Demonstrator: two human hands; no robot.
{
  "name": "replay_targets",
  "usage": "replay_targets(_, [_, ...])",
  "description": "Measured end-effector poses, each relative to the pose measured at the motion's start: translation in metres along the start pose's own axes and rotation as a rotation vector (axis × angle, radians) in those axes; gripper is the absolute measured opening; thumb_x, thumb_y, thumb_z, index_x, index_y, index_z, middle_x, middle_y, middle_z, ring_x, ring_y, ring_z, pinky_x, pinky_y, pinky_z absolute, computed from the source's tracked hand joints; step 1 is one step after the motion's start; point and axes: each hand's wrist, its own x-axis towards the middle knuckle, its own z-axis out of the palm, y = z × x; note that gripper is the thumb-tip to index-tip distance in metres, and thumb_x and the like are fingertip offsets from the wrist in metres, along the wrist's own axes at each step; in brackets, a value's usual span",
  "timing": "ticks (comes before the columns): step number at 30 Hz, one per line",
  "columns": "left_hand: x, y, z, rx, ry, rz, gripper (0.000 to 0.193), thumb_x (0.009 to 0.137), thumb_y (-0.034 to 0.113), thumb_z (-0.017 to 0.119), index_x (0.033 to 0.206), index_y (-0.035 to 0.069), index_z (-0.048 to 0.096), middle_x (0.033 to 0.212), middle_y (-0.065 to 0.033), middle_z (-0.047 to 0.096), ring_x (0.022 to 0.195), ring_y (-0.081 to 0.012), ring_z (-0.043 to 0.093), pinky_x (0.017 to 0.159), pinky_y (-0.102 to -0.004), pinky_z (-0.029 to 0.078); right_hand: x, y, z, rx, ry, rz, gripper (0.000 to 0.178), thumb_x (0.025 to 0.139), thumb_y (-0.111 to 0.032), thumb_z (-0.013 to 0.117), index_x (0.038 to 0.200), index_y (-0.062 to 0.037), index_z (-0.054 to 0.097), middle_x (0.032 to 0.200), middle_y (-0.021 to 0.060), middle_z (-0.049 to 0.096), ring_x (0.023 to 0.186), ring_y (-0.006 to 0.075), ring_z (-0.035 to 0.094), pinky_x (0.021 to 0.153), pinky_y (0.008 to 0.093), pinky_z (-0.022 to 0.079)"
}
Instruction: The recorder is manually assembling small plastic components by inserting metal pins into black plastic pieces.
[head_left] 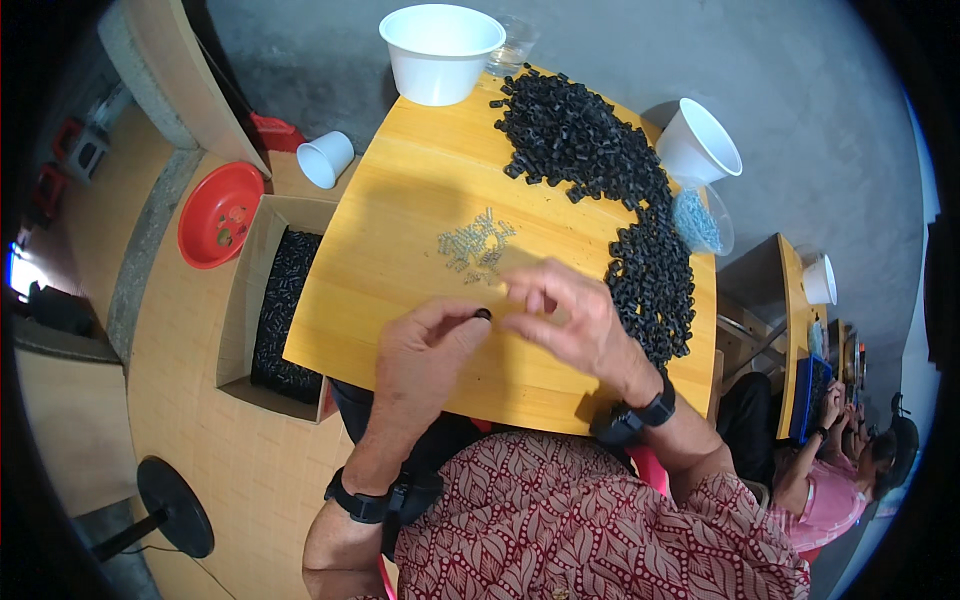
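My left hand (418,358) pinches a small black plastic part (483,314) between thumb and fingertips, above the near part of the yellow wooden table (390,240). Close to it on the right, my right hand (572,318) has its thumb and forefinger apart, with the other fingers curled; its fingertips are slightly blurred, and I see nothing held in them. Just beyond my hands lies a loose scatter of small silvery metal pieces (470,242) that look like tiny springs. Along the right side spreads a large heap of small black plastic parts (575,135).
White tubs (440,60) (700,140) and a clear cup of pale blue pieces (703,222) stand at the table's edges. On the floor at left are a carton (240,300) of black parts, a red basin (215,215) and a black round base (177,507). Another person (835,490) sits at right.
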Motion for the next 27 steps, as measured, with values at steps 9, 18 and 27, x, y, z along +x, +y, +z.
replay_targets(9, [0.006,-0.003,-0.007,-0.126,0.089,0.030,0.018,0.089,0.003,0.072,0.106,-0.001,0.070,0.097,-0.0014,0.071,0.089,-0.0080,0.064,0.082,-0.0216,0.050,0.019,0.034,0.014,-0.175,0.018,0.155,0.010,0.086,-0.009,0.069,0.092,-0.0012,0.065,0.081,0.0090,0.060,0.067,0.0227,0.061,0.060,0.0344,0.050])
replay_targets(18, [0.010,-0.014,-0.005,-0.104,0.093,0.088,0.017,0.089,0.003,0.071,0.104,-0.004,0.069,0.096,-0.0029,0.071,0.091,-0.0086,0.065,0.082,-0.0233,0.052,0.016,0.021,0.012,-0.158,0.033,0.108,0.009,0.082,-0.004,0.069,0.088,-0.0038,0.062,0.083,0.0112,0.060,0.073,0.0302,0.063,0.064,0.0385,0.052])
replay_targets(27, [0.005,-0.008,0.004,0.175,0.101,0.318,0.017,0.086,-0.002,0.071,0.103,-0.002,0.070,0.099,-0.0058,0.071,0.092,-0.0127,0.066,0.084,-0.0256,0.052,0.015,-0.024,-0.004,-0.163,0.015,-0.130,0.014,0.077,-0.001,0.072,0.086,-0.0034,0.062,0.080,0.0097,0.058,0.072,0.0285,0.063,0.062,0.0370,0.052])
